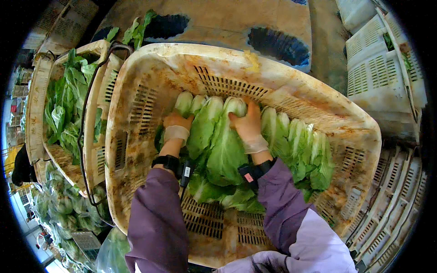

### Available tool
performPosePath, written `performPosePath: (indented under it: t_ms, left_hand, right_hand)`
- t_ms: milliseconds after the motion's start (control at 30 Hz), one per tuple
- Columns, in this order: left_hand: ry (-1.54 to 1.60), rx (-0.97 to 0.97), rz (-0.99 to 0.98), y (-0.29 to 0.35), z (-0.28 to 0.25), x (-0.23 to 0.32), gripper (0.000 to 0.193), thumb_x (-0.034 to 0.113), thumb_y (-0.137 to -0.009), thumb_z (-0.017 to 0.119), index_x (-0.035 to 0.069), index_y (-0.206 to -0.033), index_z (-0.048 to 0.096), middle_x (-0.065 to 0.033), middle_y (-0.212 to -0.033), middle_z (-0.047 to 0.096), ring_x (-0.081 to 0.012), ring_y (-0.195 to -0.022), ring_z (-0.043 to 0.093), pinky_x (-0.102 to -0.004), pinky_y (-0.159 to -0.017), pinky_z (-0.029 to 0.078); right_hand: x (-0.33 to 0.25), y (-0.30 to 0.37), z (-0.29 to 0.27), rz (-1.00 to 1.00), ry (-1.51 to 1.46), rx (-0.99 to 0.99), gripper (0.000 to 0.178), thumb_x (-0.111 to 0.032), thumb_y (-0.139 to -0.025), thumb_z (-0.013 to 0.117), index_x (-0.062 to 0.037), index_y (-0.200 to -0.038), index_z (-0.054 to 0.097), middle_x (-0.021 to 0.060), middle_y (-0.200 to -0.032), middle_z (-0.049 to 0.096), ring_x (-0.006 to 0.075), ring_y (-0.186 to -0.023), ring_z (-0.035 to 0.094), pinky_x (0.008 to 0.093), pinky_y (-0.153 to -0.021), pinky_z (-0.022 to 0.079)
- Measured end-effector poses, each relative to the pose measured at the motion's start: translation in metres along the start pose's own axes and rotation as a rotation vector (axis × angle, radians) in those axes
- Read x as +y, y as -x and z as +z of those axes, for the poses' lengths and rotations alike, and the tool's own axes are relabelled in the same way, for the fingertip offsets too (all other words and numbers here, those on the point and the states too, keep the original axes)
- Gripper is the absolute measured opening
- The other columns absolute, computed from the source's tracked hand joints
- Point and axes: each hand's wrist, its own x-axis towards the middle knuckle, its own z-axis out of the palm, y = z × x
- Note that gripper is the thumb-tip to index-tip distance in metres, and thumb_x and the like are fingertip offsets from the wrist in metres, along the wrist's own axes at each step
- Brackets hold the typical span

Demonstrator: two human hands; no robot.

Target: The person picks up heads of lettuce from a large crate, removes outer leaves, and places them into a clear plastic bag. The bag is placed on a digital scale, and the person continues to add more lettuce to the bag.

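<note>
A row of long-leaved green lettuce heads (226, 150) lies in a big stained plastic crate (282, 66), their pale cut ends toward its far wall. My right hand (248, 123), in a thin clear glove, is closed around a lettuce head near the middle, thumb on its left and fingers at its right. At the row's left end, my left hand (176, 126), gloved likewise, is closed on a head, its fingertips partly hidden among the leaves. More lettuce heads (314, 150) stand packed to the right of my right hand. Other leaves lie beneath my wrists.
At left stands another crate (35, 109) of loose leafy greens (68, 104), with a dark looped handle (84, 118) between the crates. Bagged greens (63, 204) lie below it. White slatted crates (375, 68) are stacked at right. A brown board with dark holes (277, 45) lies beyond.
</note>
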Motion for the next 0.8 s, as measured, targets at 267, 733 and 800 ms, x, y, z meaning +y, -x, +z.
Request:
performPosePath:
  t_ms: [267,733,800]
  left_hand:
    - [0.411,-0.037,-0.182,0.002,-0.011,0.008,0.091,0.068,-0.068,0.051,-0.003,-0.124,0.045,-0.0266,-0.127,0.043,-0.0351,-0.116,0.043,-0.042,-0.095,0.037]
    - [0.553,0.075,-0.105,-0.018,-0.003,-0.017,0.083,0.053,-0.06,0.071,-0.004,-0.116,0.051,-0.0228,-0.117,0.054,-0.0343,-0.106,0.054,-0.0385,-0.09,0.043]
    - [0.496,0.004,-0.073,-0.023,-0.005,-0.012,0.083,0.051,-0.059,0.073,-0.004,-0.117,0.051,-0.0221,-0.116,0.054,-0.0331,-0.105,0.054,-0.0381,-0.09,0.043]
  right_hand:
    - [0.016,-0.009,-0.013,0.254,-0.379,-0.244,0.08,-0.038,-0.065,0.075,0.0078,-0.122,0.043,0.0205,-0.116,0.053,0.0297,-0.107,0.051,0.0342,-0.092,0.039]
    - [0.034,0.0,-0.007,0.344,-0.972,-0.495,0.066,-0.028,-0.071,0.073,-0.0024,-0.124,0.044,0.0095,-0.109,0.057,0.0196,-0.096,0.054,0.0307,-0.082,0.045]
    - [0.038,-0.013,-0.007,0.345,-0.968,-0.627,0.062,-0.025,-0.071,0.073,-0.0048,-0.123,0.045,0.0072,-0.106,0.057,0.0177,-0.093,0.055,0.0309,-0.079,0.046]
